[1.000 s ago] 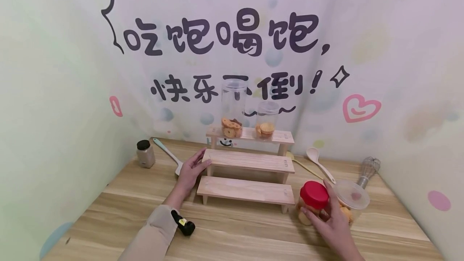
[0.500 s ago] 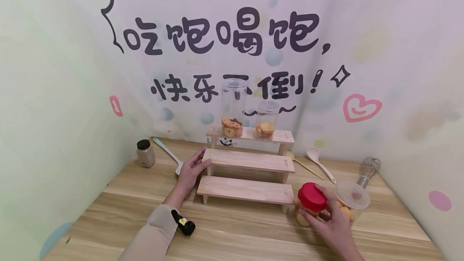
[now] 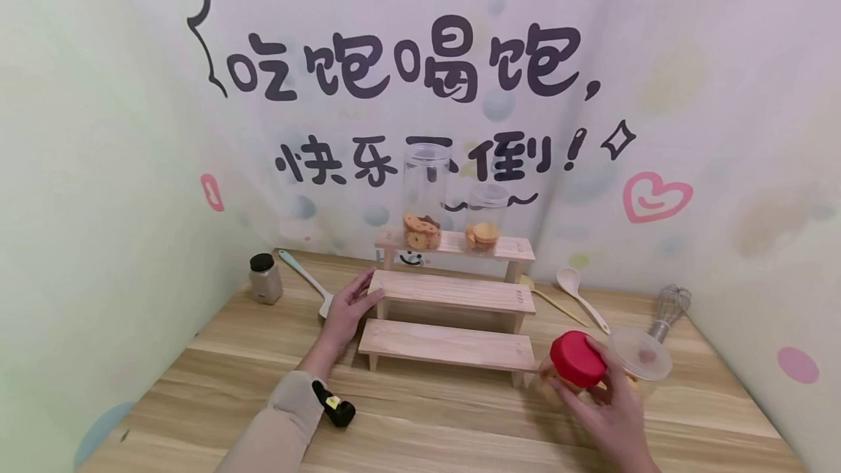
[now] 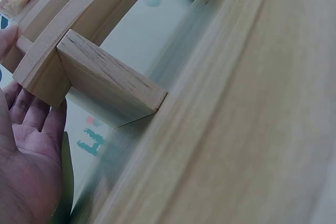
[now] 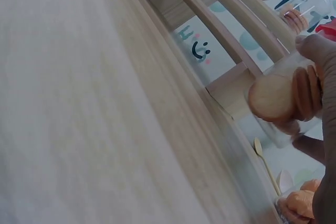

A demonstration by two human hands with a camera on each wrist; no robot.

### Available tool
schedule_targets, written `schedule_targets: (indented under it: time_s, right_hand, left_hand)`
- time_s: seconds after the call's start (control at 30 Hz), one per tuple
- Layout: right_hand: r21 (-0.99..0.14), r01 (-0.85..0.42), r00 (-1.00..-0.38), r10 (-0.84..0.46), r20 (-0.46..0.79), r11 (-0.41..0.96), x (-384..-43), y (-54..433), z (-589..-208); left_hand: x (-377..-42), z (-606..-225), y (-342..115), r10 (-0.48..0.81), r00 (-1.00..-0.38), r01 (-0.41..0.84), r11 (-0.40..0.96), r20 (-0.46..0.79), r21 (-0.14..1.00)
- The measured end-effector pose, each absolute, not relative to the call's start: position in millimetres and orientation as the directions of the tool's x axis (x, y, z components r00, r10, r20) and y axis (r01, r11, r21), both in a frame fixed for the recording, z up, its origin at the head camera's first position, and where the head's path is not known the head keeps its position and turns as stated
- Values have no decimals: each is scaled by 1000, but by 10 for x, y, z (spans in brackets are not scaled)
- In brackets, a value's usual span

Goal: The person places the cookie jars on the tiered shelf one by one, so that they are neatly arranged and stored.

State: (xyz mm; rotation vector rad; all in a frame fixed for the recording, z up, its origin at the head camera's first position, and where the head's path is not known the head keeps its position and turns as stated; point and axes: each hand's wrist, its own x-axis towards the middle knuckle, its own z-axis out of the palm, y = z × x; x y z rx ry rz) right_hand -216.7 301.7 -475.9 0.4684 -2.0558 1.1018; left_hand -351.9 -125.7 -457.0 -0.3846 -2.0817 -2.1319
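Note:
My left hand [image 3: 343, 317] grips the left end of the middle step of a three-tier wooden display stand [image 3: 453, 292]. In the left wrist view, the thumb lies over the board [image 4: 50, 59] and the fingers [image 4: 37, 111] reach beneath it. At the stand's right, my right hand [image 3: 614, 411] holds a clear jar with a red lid [image 3: 578, 358], thumb on one side and fingers on the other. Round biscuits [image 5: 273, 97] show inside this jar, which is tilted, its base off the table in the right wrist view. Two clear cookie jars, one tall [image 3: 423, 195] and one shorter [image 3: 485, 217], stand on the top step.
Right behind my right hand stands a wide jar with a translucent lid [image 3: 642, 353]. A whisk [image 3: 670, 309], a white spoon [image 3: 578, 294] and a yellowish spoon [image 3: 555, 300] lie at the back right. A black-capped jar [image 3: 266, 279] and a spatula [image 3: 305, 277] are at the back left.
The red-lidded jar has shifted slightly left, then back right, and its lid now tips more to the right. My left hand and the stand have kept their places.

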Motion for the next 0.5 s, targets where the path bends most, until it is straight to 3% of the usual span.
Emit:
schedule_targets:
  time_s: [0.13, 0.23, 0.3, 0.37, 0.5]
  right_hand:
    - [-451, -729, -521, 10, 854, 515, -2076, 2904, -4645]
    - [-370, -869, -403, -34, 915, 328, -2020, 2736, -4557]
    - [-346, -916, -366, -70, 928, 204, -1993, 2583, -4541]
    - [-364, -921, -380, -117, 917, 140, -1969, 2416, -4554]
    - [-471, -863, -502, -196, 842, 183, -1904, 2073, -4582]
  left_hand:
    - [-3393, -4429, -1234, 95, -952, 292, -15, 292, 956]
    - [-3383, -4423, -1229, 101, -951, 293, -15, 293, 956]
    - [-3427, -4480, -1237, 98, -952, 290, -29, 291, 957]
    - [-3497, -4565, -1247, 92, -953, 286, -50, 290, 957]
    - [-3578, -4676, -1264, 73, -949, 301, -62, 305, 952]
